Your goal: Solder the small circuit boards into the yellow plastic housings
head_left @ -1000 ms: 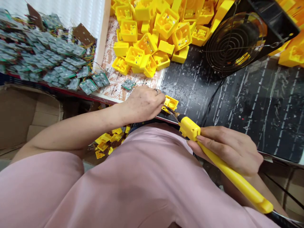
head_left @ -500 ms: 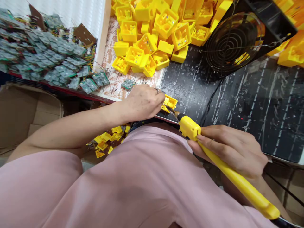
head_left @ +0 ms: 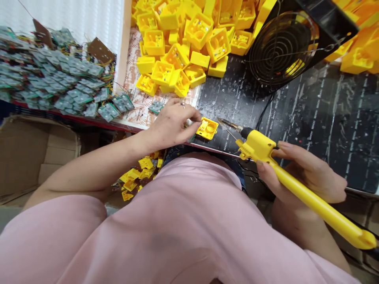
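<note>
My right hand (head_left: 314, 169) grips a yellow soldering iron (head_left: 262, 145) with a trigger-like body and a thin solder guide tube. Its metal tip points left, just right of a small open yellow plastic housing (head_left: 211, 128) and apart from it. That housing lies near the table's front edge, with a round grille and small metal parts inside. My left hand (head_left: 177, 122) is at the housing's left side, thumb and forefinger pinched together; what they hold is too small to make out. A green edge shows partly under this hand. Behind it lies a circuit board (head_left: 156, 107).
Many yellow housings (head_left: 162, 73) are piled at the back. A black fan (head_left: 276, 51) stands right of them, its cable running forward over the black tabletop (head_left: 314, 118). Wired circuit boards (head_left: 79, 86) heap at the left. Below the edge are more yellow parts (head_left: 130, 177) and a cardboard box (head_left: 38, 150).
The soldering iron has drawn back to the right, its tip leaving the housing. My left hand has shifted slightly left, and more of the housing shows.
</note>
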A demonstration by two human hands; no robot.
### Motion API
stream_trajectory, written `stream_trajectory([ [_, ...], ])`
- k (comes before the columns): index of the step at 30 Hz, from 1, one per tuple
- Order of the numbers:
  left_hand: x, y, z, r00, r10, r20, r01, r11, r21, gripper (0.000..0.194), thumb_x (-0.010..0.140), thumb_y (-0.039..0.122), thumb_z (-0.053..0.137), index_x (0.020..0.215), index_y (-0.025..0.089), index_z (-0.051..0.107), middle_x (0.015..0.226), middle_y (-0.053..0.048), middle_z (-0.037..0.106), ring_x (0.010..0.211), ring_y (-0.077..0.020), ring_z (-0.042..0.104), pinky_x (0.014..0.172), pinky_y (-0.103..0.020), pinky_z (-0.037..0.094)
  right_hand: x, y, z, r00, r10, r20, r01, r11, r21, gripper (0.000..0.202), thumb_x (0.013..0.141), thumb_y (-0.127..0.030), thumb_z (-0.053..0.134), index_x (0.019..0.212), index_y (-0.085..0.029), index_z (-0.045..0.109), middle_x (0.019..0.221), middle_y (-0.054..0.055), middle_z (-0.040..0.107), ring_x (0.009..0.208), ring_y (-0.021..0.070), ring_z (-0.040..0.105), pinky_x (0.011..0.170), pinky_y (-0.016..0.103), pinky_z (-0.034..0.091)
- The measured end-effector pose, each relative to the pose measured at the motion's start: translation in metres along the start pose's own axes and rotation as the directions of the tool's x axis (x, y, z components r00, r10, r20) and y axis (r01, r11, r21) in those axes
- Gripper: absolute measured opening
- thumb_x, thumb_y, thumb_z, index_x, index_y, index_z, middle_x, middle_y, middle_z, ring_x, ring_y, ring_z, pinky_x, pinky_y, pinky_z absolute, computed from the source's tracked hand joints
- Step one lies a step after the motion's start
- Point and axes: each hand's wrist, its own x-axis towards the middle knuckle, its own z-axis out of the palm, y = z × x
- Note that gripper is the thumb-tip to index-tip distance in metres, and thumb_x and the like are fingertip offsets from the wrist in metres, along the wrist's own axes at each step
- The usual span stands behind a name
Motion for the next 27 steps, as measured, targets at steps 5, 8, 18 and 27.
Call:
stream_trajectory([
  [5, 0.008, 0.002, 0.001, 0.994, -0.064, 0.086, 0.059, 0.997, 0.055, 0.028, 0.095, 0.030, 0.052, 0.092, 0.018, 0.077, 0.075, -0.001, 0.075, 0.074, -0.0165, 0.065, 0.110, -0.048, 0.043, 0.010, -0.005, 0.009, 0.986, -0.107, -0.127, 0.095, 0.991, -0.094, 0.063, 0.089, -0.026, 0.083, 0.147, -0.034, 0.060, 0.098, 0.000, 0.082, 0.068, 0.0224, 0.076, 0.056, 0.034, 0.061],
  [8, 0.012, 0.003, 0.002, 0.993, -0.058, 0.100, 0.043, 0.989, 0.140, 0.027, 0.093, 0.028, 0.052, 0.089, 0.019, 0.077, 0.072, -0.001, 0.074, 0.073, -0.0174, 0.064, 0.105, -0.048, 0.045, 0.015, -0.006, 0.010, 0.984, -0.133, -0.118, 0.122, 0.988, -0.095, 0.063, 0.088, -0.030, 0.085, 0.146, -0.029, 0.060, 0.096, 0.001, 0.081, 0.069, 0.0212, 0.077, 0.057, 0.031, 0.061],
  [18, 0.024, 0.008, 0.001, 0.984, -0.052, 0.170, 0.001, 0.959, 0.284, 0.024, 0.090, 0.027, 0.053, 0.090, 0.020, 0.076, 0.073, -0.002, 0.071, 0.076, -0.0197, 0.067, 0.092, -0.043, 0.048, 0.036, -0.022, 0.014, 0.967, -0.252, -0.042, 0.253, 0.967, 0.034, 0.016, 0.091, -0.020, 0.081, 0.096, -0.021, 0.066, 0.077, 0.001, 0.076, 0.062, 0.0160, 0.074, 0.052, 0.023, 0.059],
  [27, 0.037, 0.014, -0.003, 0.964, -0.029, 0.264, -0.079, 0.917, 0.391, 0.026, 0.084, 0.024, 0.053, 0.084, 0.016, 0.077, 0.068, -0.006, 0.070, 0.072, -0.0249, 0.070, 0.071, -0.036, 0.046, 0.037, -0.021, 0.014, 0.943, -0.330, 0.043, 0.329, 0.944, 0.024, 0.024, 0.086, -0.014, 0.085, 0.096, -0.022, 0.065, 0.084, 0.003, 0.078, 0.069, 0.0163, 0.075, 0.058, 0.024, 0.062],
])
